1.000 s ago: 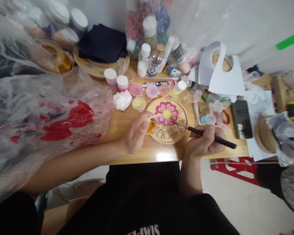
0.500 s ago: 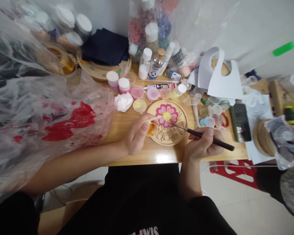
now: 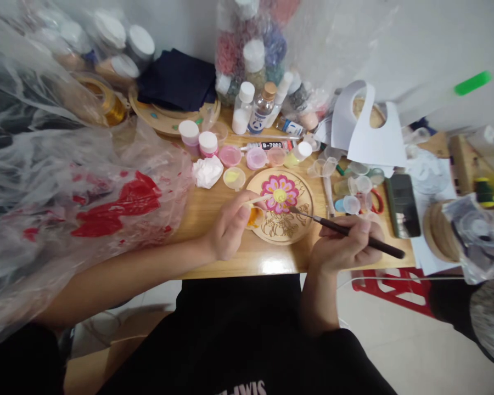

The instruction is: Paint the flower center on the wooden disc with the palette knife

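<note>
A round wooden board (image 3: 310,189) with carved outlines lies on the table, its flower (image 3: 279,193) filled in pink, magenta and yellow. My left hand (image 3: 231,226) is closed at the board's left edge, pinching a small clear cup (image 3: 255,218) with orange paste inside. A thin pale stick (image 3: 260,198) shows at the same fingertips; whether the hand grips it too is hard to see. In my right hand (image 3: 343,245) is a dark-handled spatula (image 3: 333,225), fingers wrapped round the handle. Its thin metal tip points left, over the lower right petals; contact with the board cannot be made out.
Behind the board stand small paint pots (image 3: 230,156), a glue tube (image 3: 271,146) and bottles (image 3: 261,108). Crumpled tissue (image 3: 208,171) sits left of them. Plastic sheeting (image 3: 107,203) covers the left side. Small cups (image 3: 351,204), red scissors (image 3: 377,201) and a phone (image 3: 403,206) lie right.
My right hand has shifted slightly to the right with the spatula, and its tip has moved a little right across the board. My left hand and the cup stay in place.
</note>
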### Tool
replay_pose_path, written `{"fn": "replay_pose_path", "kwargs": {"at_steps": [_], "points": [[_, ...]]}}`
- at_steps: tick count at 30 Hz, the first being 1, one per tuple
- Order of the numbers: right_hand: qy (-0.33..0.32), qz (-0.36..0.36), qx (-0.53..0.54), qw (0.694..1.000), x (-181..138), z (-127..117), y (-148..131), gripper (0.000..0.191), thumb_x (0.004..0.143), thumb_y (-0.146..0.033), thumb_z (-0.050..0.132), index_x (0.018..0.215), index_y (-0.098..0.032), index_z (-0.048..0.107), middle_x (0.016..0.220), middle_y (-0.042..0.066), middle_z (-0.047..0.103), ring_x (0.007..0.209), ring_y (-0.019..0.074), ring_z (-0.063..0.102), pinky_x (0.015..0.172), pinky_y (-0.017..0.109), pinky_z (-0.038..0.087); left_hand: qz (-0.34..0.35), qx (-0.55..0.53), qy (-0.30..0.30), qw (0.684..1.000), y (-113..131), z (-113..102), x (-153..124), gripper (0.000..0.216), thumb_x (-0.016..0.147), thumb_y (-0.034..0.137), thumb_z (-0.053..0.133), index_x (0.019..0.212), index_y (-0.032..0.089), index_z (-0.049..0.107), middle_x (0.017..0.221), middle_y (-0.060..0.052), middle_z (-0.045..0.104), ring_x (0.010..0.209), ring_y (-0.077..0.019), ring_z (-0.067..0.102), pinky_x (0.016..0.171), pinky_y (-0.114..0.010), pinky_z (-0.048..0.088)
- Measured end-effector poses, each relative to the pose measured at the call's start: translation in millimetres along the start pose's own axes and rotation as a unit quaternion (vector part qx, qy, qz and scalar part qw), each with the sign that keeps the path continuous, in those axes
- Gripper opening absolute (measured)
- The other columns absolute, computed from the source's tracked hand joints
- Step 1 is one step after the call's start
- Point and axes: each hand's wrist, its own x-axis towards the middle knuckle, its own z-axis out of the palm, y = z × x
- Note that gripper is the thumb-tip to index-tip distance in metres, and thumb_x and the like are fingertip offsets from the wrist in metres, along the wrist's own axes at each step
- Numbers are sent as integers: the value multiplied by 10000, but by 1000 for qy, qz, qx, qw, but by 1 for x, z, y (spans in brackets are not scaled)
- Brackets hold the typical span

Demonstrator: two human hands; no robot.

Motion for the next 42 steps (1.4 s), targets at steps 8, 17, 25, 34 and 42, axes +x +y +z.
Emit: {"fn": "replay_pose_path", "kwargs": {"at_steps": [8, 17, 25, 34, 42], "points": [[-119, -12, 33, 992, -20, 5, -41, 277, 933, -298, 567, 672, -204, 569, 510, -69, 548, 342, 73, 486, 299, 199, 361, 28, 11, 5, 1000, -2, 0, -1, 565, 1045, 589, 247, 983, 168, 618, 923, -67, 644, 853, -191, 626, 768, -345, 474], [-186, -60, 0, 981, -38, 3, -35, 222, 946, -277, 583, 738, -205, 604, 603, -42, 644, 447, 95, 607, 384, 225, 455, 47, 71, 6, 996, 4, -1, -3, 538, 1031, 602, 243, 1000, 203, 602, 898, -57, 598, 824, -215, 583, 759, -387, 467], [-179, 5, 21, 984, -40, 7, -34, 247, 968, -296, 564, 743, -208, 614, 541, -75, 575, 396, 76, 553, 368, 212, 430, 59, 77, 4, 995, 4, 0, -2, 535, 1027, 605, 238, 981, 213, 599, 878, -66, 591, 812, -228, 578, 747, -403, 460], [-165, 8, 35, 986, -41, 7, -32, 232, 973, -260, 572, 753, -205, 619, 569, -70, 591, 400, 64, 536, 368, 205, 427, 59, 67, 3, 996, 4, 0, -3, 566, 1032, 608, 247, 990, 175, 610, 891, -67, 599, 823, -215, 581, 754, -383, 465], [-200, -50, 3, 978, -43, 5, -25, 208, 964, -283, 579, 773, -215, 627, 619, -48, 642, 476, 90, 604, 431, 227, 475, 55, 71, 1, 996, 2, 0, -2, 559, 1029, 616, 232, 1013, 185, 588, 904, -69, 596, 826, -212, 576, 750, -377, 470]]}}
